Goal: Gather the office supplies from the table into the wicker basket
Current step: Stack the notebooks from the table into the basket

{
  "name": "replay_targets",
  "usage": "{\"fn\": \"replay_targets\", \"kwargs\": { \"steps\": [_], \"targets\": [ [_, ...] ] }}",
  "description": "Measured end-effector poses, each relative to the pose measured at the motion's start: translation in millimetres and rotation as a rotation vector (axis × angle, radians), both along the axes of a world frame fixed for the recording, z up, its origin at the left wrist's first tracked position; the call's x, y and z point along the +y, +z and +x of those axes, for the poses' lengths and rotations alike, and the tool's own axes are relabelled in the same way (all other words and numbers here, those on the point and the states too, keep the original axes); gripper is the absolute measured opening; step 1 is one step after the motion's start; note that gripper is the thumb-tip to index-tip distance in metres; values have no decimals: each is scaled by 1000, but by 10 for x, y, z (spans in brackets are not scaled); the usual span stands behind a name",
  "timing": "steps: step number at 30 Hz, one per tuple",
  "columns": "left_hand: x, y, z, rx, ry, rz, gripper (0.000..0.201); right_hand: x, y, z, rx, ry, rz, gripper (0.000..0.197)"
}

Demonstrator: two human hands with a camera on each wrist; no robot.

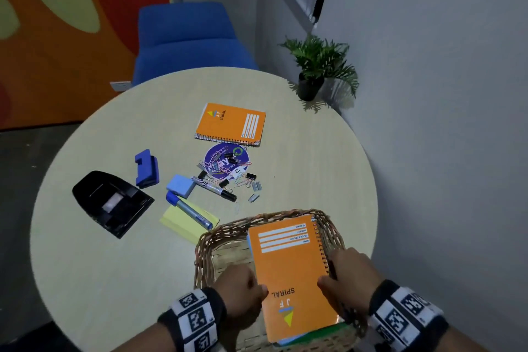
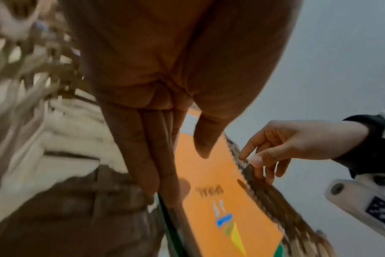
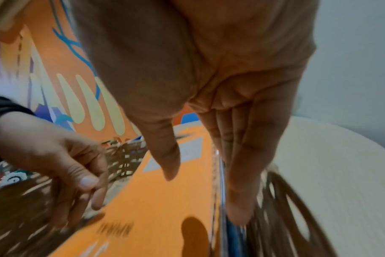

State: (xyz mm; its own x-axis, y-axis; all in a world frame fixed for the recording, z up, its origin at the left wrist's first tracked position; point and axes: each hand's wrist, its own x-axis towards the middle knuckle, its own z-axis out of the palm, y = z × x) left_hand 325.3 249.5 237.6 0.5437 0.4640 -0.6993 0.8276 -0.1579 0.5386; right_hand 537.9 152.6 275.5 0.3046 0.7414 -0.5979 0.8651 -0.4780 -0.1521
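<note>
An orange spiral notebook [image 1: 288,268] lies on top of a blue and a green book inside the wicker basket [image 1: 217,237] at the table's near edge. My left hand [image 1: 245,286] rests with straight fingers along the notebook's left edge [image 2: 220,205], its thumb lifted off the cover. My right hand [image 1: 345,274] has its fingers down between the spiral binding and the basket wall [image 3: 281,208], thumb hovering over the cover [image 3: 165,208]. On the table lie a second orange notebook [image 1: 231,124], two markers [image 1: 190,213], sticky pads [image 1: 180,186], clips [image 1: 228,168] and staples [image 1: 256,186].
A blue hole punch [image 1: 147,168] and a black desk tool [image 1: 111,201] sit at the left of the round table [image 1: 314,168]. A potted plant [image 1: 317,74] stands at the far right edge. A blue chair [image 1: 188,37] is behind the table, and a wall runs close on the right.
</note>
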Motion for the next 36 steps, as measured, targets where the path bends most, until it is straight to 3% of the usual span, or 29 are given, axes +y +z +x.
{"fn": "replay_targets", "kwargs": {
  "steps": [4, 7, 10, 13, 15, 19, 23, 26, 31, 33, 36],
  "targets": [
    [301, 244, -75, -189, 128, 1, 21, 474, 386, 208, 0, 8, 77, 40],
    [711, 486, 25, -426, 509, -167, 16, 1068, 521, 433, 21, 13, 171, 51],
    [1269, 561, 267, -590, 927, -366, 12, 1867, 450, 593, 107, 9, 273, 47],
    [1890, 455, 557, -745, 1291, -524, 14, 2715, 156, 654, 177, 41, 267, 46],
    [2239, 317, 707, -779, 1442, -554, 25, 3162, -103, 641, 177, 103, 186, 47],
    [2700, 75, 934, -750, 1502, -593, 39, 3843, -470, 658, 218, 55, 246, 49],
    [2826, -26, 1074, -666, 1463, -587, 32, 4304, -735, 680, 148, 95, 200, 70],
    [2869, -90, 1138, -707, 1452, -541, 46, 4507, -1055, 869, 88, 82, 142, 87],
    [2978, -168, 1248, -634, 1521, -552, 31, 4467, -1068, 892, -19, 115, 232, 56],
    [2970, -158, 1306, -609, 1490, -461, 11, 4418, -1082, 907, -57, 126, 217, 58],
    [2857, -93, 1382, -535, 1390, -256, 9, 4269, -1082, 948, -21, 97, 213, 59]
  ]
}}
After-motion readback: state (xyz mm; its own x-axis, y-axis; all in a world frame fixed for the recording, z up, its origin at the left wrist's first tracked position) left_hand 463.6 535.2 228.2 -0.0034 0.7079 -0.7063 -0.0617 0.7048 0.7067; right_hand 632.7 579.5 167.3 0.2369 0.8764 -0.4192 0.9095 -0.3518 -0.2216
